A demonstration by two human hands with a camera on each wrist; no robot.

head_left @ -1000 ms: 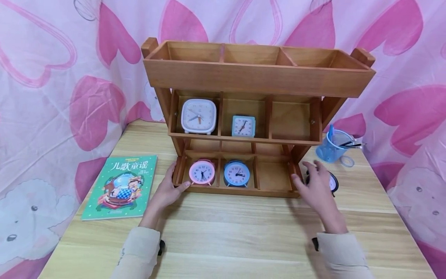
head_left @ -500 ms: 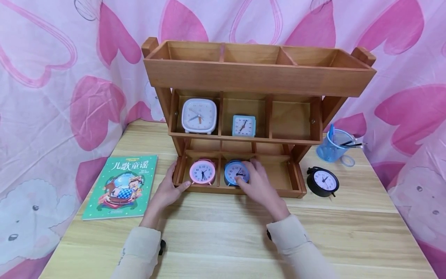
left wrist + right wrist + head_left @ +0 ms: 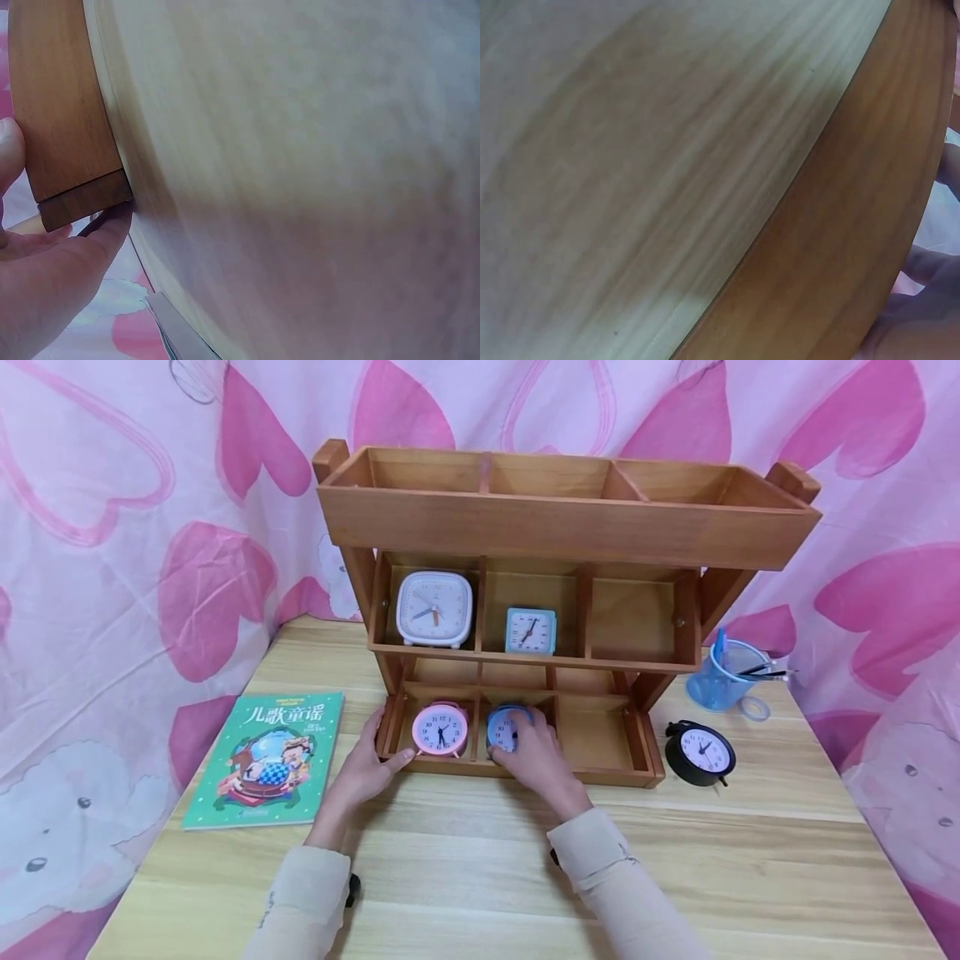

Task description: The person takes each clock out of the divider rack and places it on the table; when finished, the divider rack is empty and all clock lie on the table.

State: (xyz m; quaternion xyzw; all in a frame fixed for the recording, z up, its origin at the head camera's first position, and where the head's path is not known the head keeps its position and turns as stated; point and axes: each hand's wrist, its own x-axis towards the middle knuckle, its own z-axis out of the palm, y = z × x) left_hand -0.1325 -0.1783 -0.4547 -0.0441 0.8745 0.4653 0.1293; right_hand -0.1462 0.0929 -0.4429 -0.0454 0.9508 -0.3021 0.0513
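The left hand point(image 3: 366, 772) and right hand point(image 3: 534, 753), both curled, work above a pale wood-grain table point(image 3: 450, 877). The left grips the left end of the bottom tray point(image 3: 607, 777) on a brown wooden three-tier shelf point(image 3: 562, 531); the right holds a round blue alarm clock point(image 3: 501, 732) in the tray's middle compartment, across a divider point(image 3: 477, 718) from a round pink alarm clock point(image 3: 440, 731). Good handling likely means bracing the shelf, grasping the blue clock's casing, and clearing the tray's front lip.

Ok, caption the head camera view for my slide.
Left hand grips a wooden rack by one end; right hand holds the blue clock in the bottom tier, beside the pink clock.
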